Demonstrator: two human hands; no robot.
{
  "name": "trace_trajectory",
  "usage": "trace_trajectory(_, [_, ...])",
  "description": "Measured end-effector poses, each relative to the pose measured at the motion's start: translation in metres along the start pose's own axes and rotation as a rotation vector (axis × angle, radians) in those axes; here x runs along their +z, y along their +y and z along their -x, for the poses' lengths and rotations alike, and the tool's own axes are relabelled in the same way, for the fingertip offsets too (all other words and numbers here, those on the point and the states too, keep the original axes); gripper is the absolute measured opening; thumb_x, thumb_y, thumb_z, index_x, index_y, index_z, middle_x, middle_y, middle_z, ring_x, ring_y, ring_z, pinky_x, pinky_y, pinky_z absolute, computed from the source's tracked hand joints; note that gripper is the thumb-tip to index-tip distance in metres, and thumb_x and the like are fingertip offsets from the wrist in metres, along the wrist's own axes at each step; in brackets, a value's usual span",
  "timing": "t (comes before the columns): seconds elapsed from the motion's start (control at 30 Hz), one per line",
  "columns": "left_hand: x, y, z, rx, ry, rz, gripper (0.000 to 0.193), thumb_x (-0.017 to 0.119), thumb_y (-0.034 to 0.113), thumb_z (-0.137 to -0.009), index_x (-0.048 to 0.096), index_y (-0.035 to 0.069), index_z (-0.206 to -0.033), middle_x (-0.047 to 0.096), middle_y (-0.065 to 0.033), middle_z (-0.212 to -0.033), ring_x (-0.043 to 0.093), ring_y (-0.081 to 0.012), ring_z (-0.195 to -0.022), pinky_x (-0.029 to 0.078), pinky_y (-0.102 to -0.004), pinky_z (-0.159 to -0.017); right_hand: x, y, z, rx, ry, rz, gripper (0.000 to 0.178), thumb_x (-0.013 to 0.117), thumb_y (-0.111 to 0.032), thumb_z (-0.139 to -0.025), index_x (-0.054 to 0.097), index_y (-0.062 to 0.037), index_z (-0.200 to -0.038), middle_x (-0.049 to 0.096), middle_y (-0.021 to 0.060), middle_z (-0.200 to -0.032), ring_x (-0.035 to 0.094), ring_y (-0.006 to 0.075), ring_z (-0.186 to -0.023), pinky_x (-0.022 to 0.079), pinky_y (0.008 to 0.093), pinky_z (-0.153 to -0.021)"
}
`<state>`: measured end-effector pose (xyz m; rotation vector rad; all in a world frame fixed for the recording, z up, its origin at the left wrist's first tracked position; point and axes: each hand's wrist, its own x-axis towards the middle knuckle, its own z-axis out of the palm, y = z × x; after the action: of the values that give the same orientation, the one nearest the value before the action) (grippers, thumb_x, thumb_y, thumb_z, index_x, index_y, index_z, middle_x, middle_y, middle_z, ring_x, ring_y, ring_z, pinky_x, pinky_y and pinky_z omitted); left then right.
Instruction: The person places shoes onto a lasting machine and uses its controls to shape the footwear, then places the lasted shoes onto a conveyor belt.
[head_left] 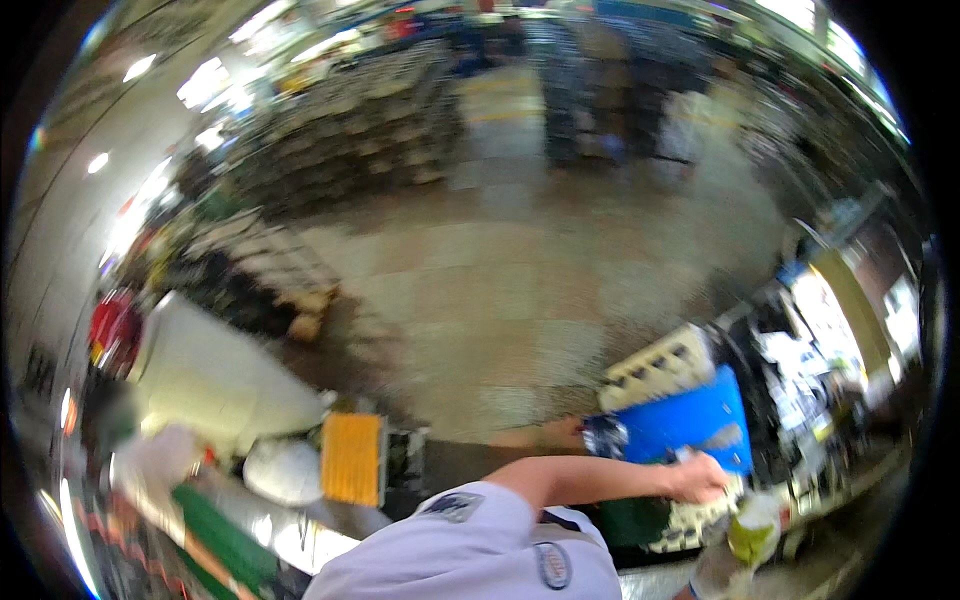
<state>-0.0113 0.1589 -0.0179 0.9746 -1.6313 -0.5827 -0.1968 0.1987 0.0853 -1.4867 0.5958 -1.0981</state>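
Note:
My left arm reaches across to the right. My left hand (698, 479) is closed beside the lower edge of a blue panel or bin (680, 415); what its fingers hold, if anything, does not show. A flat grey piece (722, 437) lies on the blue surface just above this hand. My right hand (712, 572) is low at the right, blurred, its fingers not distinguishable. Against it is a yellow-green and white thing (755, 530), too smeared to name. Pale pieces with holes (700, 520) lie between and below the hands.
A cream block with dark openings (660, 368) stands behind the blue surface. At the left are an orange ribbed panel (352, 459), a white round thing (284, 471) and a large pale panel (215, 375). Stacked goods (350, 130) stand across the tiled floor (500, 290).

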Motion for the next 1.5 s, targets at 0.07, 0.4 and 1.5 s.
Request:
trace_trajectory(0.07, [-0.010,-0.004,-0.005,-0.032,-0.112,-0.047,0.012,0.063,0.011,-0.079,0.057,0.005,-0.071,0.056,-0.0170,-0.068,0.059,-0.0350,-0.062,0.045,-0.0453,-0.056,0.027,-0.027,-0.006,0.143,0.214,0.049,0.060,0.063,-0.036,-0.091,0.046,-0.0058,-0.141,0.052,0.0140,-0.138,0.054,0.0281,-0.123,0.048,0.0420,-0.101])
trace_trajectory(0.4, [0.014,-0.007,0.004,-0.222,-0.014,0.188,0.007,0.060,0.004,-0.083,0.061,0.001,-0.076,0.055,-0.0173,-0.065,0.057,-0.0327,-0.056,0.044,-0.0405,-0.054,0.030,-0.051,-0.015,0.260,0.345,-1.031,0.090,0.086,-0.020,-0.071,0.041,-0.0055,-0.147,0.053,0.0116,-0.142,0.055,0.0292,-0.127,0.052,0.0406,-0.101])
trace_trajectory(1.5, [-0.005,0.003,-0.012,-0.195,-0.254,0.033,0.011,0.067,0.007,-0.089,0.068,-0.001,-0.082,0.061,-0.0129,-0.066,0.059,-0.0207,-0.055,0.045,-0.0339,-0.053,0.024,-0.210,0.029,-0.053,-0.066,-0.222,0.105,0.095,-0.038,-0.055,0.048,0.0034,-0.140,0.059,0.0126,-0.132,0.060,0.0212,-0.116,0.046,0.0360,-0.103])
